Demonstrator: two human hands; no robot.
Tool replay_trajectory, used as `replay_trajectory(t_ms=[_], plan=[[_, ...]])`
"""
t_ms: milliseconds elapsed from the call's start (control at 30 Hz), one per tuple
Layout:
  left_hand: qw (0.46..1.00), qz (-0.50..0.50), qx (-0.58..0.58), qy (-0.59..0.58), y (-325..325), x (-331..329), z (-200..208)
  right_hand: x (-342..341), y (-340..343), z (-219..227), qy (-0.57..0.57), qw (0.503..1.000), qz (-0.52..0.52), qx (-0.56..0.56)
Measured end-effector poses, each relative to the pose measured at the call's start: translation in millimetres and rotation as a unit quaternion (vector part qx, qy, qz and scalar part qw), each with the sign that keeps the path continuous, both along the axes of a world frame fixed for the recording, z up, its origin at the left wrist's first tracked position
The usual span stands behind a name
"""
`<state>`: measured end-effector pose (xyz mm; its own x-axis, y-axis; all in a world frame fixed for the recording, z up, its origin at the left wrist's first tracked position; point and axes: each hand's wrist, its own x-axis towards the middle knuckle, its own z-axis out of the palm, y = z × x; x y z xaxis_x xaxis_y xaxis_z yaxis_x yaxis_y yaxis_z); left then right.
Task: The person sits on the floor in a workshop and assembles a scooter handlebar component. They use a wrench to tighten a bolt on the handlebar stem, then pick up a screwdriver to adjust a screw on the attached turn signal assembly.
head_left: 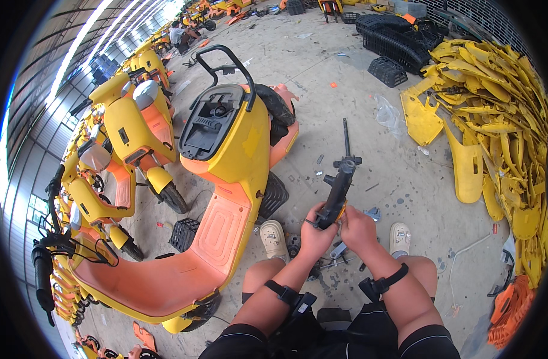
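Note:
Between my knees I hold a black tool (338, 190) with a long thin rod pointing away from me; it looks like a power driver, but its exact kind is unclear. My left hand (319, 234) is wrapped round its near end. Close beside it, my right hand (359, 227) has its fingers closed against the tool's orange-edged side; its fingertips are partly hidden. A yellow and orange scooter (238, 197) without a seat stands at my left, its open black compartment (213, 122) facing up. Small tools and parts lie on the floor below my hands, among them a grey tool (338, 250).
More yellow scooters (127, 128) line the left side. A tall heap of yellow panels (495, 113) stands at right, with orange panels (510, 314) nearer me. Black crates (396, 45) sit farther off. A person (178, 36) is low down at far left.

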<state>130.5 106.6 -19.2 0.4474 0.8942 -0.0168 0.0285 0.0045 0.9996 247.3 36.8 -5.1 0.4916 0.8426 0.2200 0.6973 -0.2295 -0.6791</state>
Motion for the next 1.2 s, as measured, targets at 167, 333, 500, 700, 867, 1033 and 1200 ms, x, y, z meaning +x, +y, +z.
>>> replay_trajectory(t_ms=[167,333,500,700,867,1033,1200], plan=[[1.0,-0.008,-0.014,0.006,1.1,-1.4,-0.7,0.0,2.7,-2.8,0.076,0.997,-0.011,0.017],[0.998,-0.025,0.044,0.028,3.8,-5.8,-4.6,-2.2,4.2,-2.2,0.225,0.974,-0.028,-0.008],[0.996,-0.034,0.073,0.035,5.6,-6.7,-10.2,1.9,3.6,-21.9,0.38,0.924,-0.023,0.033],[0.992,-0.043,0.112,0.05,6.1,-9.8,-3.9,11.9,0.6,-4.7,0.657,0.753,-0.032,-0.023],[0.987,-0.051,0.141,0.059,6.9,-10.3,-0.5,17.5,-0.9,8.7,0.763,0.644,-0.045,-0.038],[0.987,-0.081,0.136,0.027,9.8,-14.9,7.1,25.2,-7.5,8.8,0.844,0.533,-0.006,-0.056],[0.98,-0.075,0.181,0.022,9.0,-16.6,14.2,29.1,-14.6,-1.8,0.884,0.463,0.044,-0.046]])
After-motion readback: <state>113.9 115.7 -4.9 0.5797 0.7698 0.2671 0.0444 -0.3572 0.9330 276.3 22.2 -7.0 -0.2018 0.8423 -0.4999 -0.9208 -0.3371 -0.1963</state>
